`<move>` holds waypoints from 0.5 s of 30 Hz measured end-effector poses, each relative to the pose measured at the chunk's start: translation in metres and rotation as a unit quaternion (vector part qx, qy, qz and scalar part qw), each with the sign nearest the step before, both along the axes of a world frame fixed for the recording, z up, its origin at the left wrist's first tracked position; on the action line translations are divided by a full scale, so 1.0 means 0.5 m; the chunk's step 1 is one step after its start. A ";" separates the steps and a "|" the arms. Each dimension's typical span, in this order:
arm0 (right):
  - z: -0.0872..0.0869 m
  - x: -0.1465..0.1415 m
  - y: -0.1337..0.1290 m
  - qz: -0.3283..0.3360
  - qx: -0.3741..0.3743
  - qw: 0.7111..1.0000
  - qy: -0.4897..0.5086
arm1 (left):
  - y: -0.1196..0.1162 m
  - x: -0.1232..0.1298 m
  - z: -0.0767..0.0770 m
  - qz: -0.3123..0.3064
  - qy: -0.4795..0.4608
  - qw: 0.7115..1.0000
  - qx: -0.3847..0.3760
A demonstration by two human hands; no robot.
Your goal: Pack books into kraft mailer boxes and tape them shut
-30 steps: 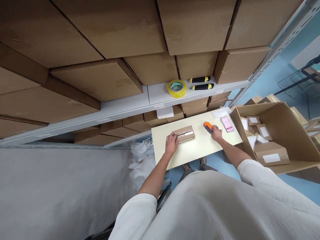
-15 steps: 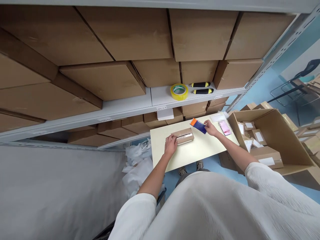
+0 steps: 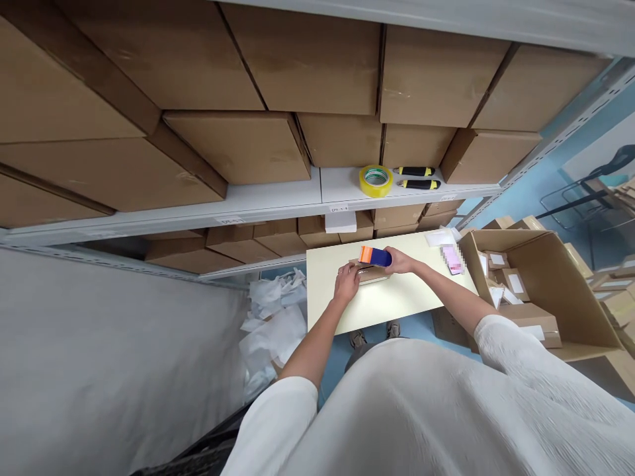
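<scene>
A small brown cardboard box (image 3: 376, 273) with shiny tape along it lies on the pale yellow tabletop (image 3: 342, 314). My left hand (image 3: 346, 283) is closed on its left end. My right hand (image 3: 398, 260) grips a flat dark blue packet with an orange end (image 3: 378, 256) by its right side. The packet is over the box and hides part of its top; whether the two touch I cannot tell. A pink, blurred-out item (image 3: 451, 258) and a whitish sheet (image 3: 439, 238) lie at the table's right side.
On the shelf (image 3: 337, 185) sit a yellow tape roll (image 3: 376, 192) and two black-and-yellow cutters (image 3: 415, 171), before stacked cartons (image 3: 340, 142). A large open carton (image 3: 570, 284) with labelled boxes stands right of the table. Crumpled white wrapping (image 3: 272, 334) lies to its left.
My right hand has brought the blue and orange packet leftward, from beside the cardboard box to over it. My left hand stays on the box. The view has shifted slightly.
</scene>
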State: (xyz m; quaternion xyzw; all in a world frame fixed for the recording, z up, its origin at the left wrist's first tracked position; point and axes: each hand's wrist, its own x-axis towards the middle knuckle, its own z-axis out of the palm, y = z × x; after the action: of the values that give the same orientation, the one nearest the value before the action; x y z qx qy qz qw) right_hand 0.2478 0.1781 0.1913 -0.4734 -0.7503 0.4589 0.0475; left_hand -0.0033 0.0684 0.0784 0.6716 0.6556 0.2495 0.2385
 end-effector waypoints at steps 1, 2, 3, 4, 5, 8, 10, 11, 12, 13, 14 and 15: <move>-0.001 -0.002 0.003 0.005 0.005 1.000 -0.017 | 0.000 -0.002 -0.002 0.001 -0.003 1.000 0.001; -0.003 -0.003 0.006 0.011 0.011 0.999 -0.038 | 0.001 -0.004 -0.004 0.001 -0.008 1.000 0.002; -0.004 -0.004 0.010 0.019 0.020 0.998 -0.064 | 0.002 -0.006 -0.006 0.000 -0.014 1.000 0.003; -0.005 -0.003 0.013 0.029 0.030 0.995 -0.094 | 0.002 -0.009 -0.008 -0.002 -0.020 1.000 0.003; -0.005 -0.003 0.016 0.040 0.041 0.991 -0.123 | 0.003 -0.011 -0.009 -0.004 -0.025 1.000 0.003; -0.006 -0.004 0.020 0.070 0.074 0.978 -0.182 | 0.006 -0.015 -0.010 -0.005 -0.034 0.999 -0.003; -0.004 -0.006 0.018 0.088 0.102 0.970 -0.203 | 0.009 -0.015 -0.009 0.001 -0.041 0.999 -0.009; -0.003 -0.008 0.016 0.098 0.115 0.966 -0.212 | 0.009 -0.015 -0.008 0.005 -0.046 0.999 -0.011; -0.002 -0.009 0.014 0.106 0.125 0.961 -0.223 | 0.010 -0.014 -0.007 0.008 -0.052 0.999 -0.013; 0.000 -0.010 0.012 0.113 0.132 0.956 -0.236 | 0.011 -0.014 -0.005 0.010 -0.057 0.998 -0.014; 0.002 -0.012 0.010 0.118 0.136 0.951 -0.250 | 0.012 -0.014 -0.004 0.011 -0.063 0.998 -0.016; 0.004 -0.013 0.010 0.120 0.135 0.947 -0.265 | 0.012 -0.015 -0.002 0.011 -0.067 0.998 -0.017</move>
State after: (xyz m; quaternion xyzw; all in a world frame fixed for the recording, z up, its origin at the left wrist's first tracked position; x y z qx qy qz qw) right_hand 0.2414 0.1830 0.1934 -0.4735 -0.8422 0.2134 -0.1448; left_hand -0.0107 0.0746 0.0776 0.6421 0.6494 0.2851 0.2909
